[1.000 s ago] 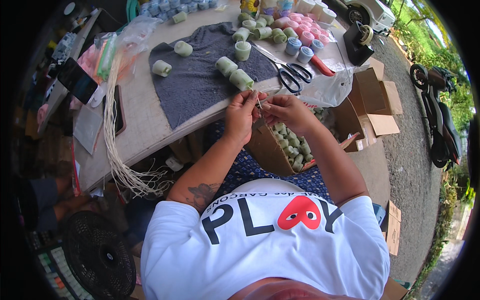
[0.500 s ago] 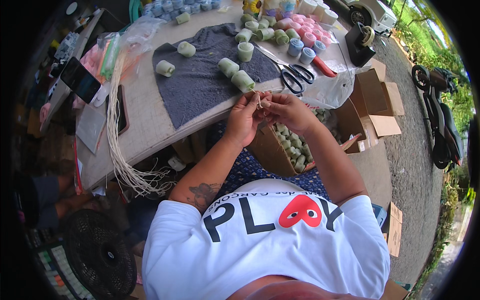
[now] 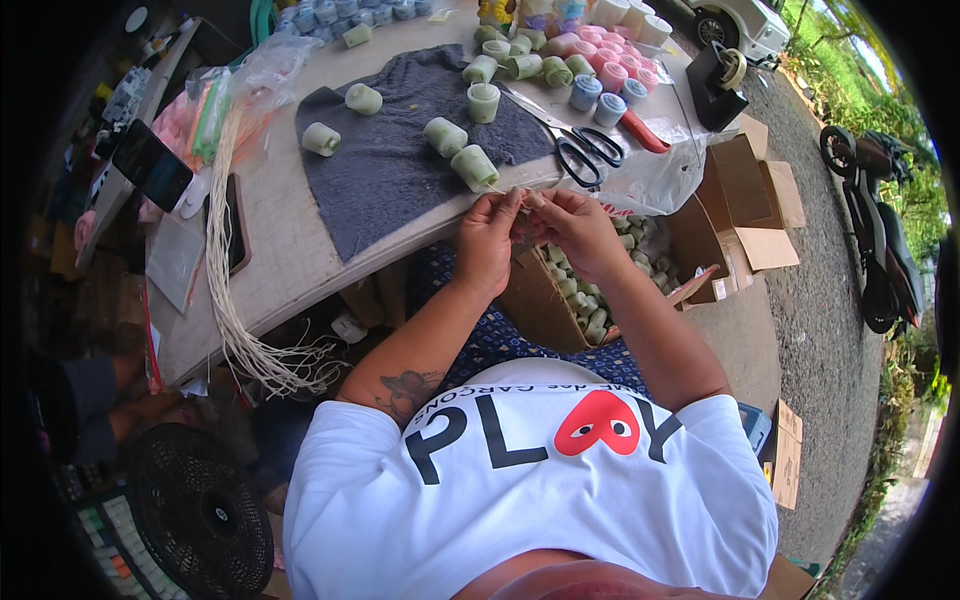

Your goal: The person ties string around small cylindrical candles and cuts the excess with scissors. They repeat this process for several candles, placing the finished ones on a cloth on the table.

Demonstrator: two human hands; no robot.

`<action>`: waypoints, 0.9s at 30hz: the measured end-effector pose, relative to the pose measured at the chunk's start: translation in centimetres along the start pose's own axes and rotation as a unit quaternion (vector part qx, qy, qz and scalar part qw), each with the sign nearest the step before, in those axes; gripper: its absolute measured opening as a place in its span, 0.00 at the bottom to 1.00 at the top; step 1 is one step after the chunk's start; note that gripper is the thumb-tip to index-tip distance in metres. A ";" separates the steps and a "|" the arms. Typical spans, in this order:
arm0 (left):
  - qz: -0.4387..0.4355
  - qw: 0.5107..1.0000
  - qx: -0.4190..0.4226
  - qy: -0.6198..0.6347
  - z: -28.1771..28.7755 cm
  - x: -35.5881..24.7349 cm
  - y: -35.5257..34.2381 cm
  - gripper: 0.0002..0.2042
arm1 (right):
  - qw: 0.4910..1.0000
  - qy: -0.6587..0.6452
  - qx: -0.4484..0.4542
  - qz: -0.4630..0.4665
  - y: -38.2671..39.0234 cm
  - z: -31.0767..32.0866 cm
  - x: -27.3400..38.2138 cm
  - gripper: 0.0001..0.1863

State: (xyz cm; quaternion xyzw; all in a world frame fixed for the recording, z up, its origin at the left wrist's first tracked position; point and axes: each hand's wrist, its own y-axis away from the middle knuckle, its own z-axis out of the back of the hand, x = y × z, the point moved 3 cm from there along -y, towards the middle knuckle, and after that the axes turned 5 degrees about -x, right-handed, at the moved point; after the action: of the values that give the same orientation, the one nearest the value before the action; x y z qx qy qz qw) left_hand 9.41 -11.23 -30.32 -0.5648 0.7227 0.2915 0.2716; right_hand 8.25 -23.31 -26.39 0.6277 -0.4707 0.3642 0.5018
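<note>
Left hand [image 3: 487,238] and right hand [image 3: 577,226]: fingertips pinched closely together on a thin pale cord [image 3: 496,189]. Cord runs to the near end of a green cylinder [image 3: 473,168], lying just beyond the left hand on a dark cloth [image 3: 345,195]. Judged mid-step: cord already at the cylinder, its fastening hidden by fingers. More green cylinders [image 3: 585,297] fill a box below the right hand; whether finished, cannot tell.

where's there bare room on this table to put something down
Bare tabletop runs between the flat phone and the gray towel; the towel's near-left part is free too. Crowded: the far right, with green cylinders, pink cylinders and scissors.
</note>
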 end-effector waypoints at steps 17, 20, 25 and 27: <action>0.076 0.988 0.069 0.116 0.2 -0.4 -0.1 0.09 | 0.978 -0.024 0.188 -0.090 -1.4 0.5 0.5 0.10; 0.086 0.984 0.093 0.125 0.1 -0.6 -0.1 0.09 | 0.984 0.012 0.165 -0.073 -1.5 0.4 0.0 0.09; 0.058 0.993 -0.005 0.106 -0.9 -1.2 0.8 0.09 | 0.972 0.203 0.084 0.089 0.0 -1.4 1.3 0.07; 0.025 0.995 -0.013 0.091 -0.6 -0.8 0.5 0.09 | 0.941 0.281 0.043 0.183 0.5 -1.9 1.3 0.08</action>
State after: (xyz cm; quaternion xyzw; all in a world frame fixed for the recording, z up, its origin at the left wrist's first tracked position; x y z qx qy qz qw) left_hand 9.09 -11.05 -29.29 -0.5743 0.7544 0.2547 0.1902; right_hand 8.22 -21.81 -24.62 0.4239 -0.4010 0.6313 0.5108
